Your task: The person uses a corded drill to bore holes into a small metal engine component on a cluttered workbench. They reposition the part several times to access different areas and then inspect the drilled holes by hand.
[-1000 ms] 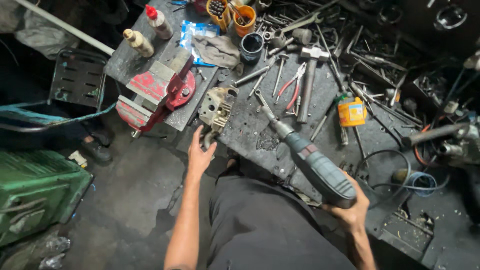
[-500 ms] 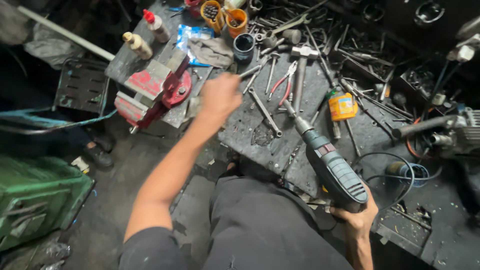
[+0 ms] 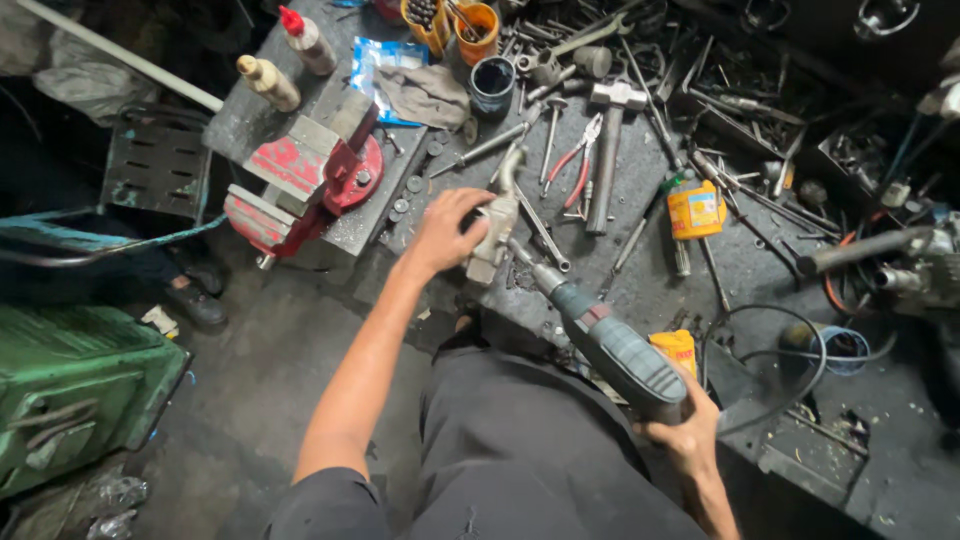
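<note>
Left hand (image 3: 443, 232) closed around a grey metal casting (image 3: 496, 228), lifted just above the workbench (image 3: 640, 250), right of the red vise (image 3: 305, 180). Casting's long axis runs near-upright, tilted away from the body. Right hand (image 3: 685, 438) wrapped tight on the grip of a power drill (image 3: 600, 340), lower and further right of the vise. Drill's nose points up-left, tip touching or just beside the casting's lower end; cannot tell which. Left hand is the nearer.

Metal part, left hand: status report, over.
Left hand grips the grey metal part above the bench. Right hand holds the power drill, bit near the part. Loose wrenches underneath.
</note>
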